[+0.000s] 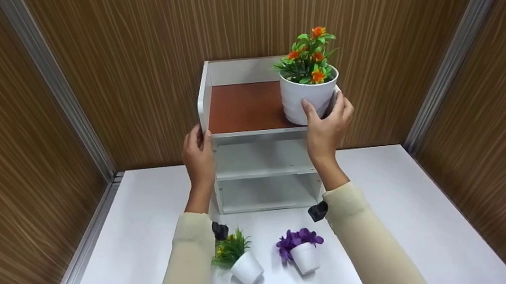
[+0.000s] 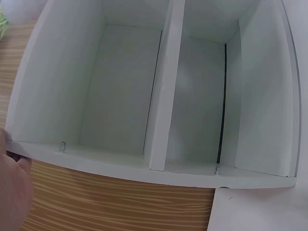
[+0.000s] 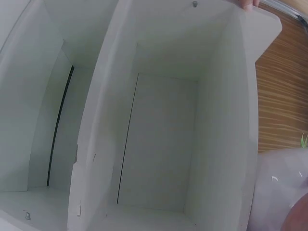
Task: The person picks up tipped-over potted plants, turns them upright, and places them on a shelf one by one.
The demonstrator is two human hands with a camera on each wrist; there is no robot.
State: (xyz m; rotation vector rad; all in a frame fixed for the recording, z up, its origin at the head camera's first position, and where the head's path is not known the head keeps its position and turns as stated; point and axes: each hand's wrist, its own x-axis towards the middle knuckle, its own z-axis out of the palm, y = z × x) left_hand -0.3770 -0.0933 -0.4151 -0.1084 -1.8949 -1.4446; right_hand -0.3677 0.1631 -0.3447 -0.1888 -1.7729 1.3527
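A small white shelf unit (image 1: pixel 263 171) with a reddish-brown top board (image 1: pixel 246 107) stands against the back wall. My left hand (image 1: pixel 199 155) grips the front of its left side panel near the top board. In the left wrist view, the left hand (image 2: pixel 14 192) shows at that panel's corner. My right hand (image 1: pixel 327 128) holds a white ribbed flowerpot (image 1: pixel 293 101) with orange flowers and green leaves, upright at the right end of the top board. The thumb lies on the pot's front; the other fingers curl round its right side. Its thumb and the pot (image 3: pixel 274 187) show in the right wrist view.
On the white table (image 1: pixel 386 222) in front of the shelf lie two small tipped pots, one with yellow flowers and grass (image 1: pixel 247 270), one with purple flowers (image 1: pixel 305 257). Wood-grain walls (image 1: pixel 141 78) enclose the table at the back and sides.
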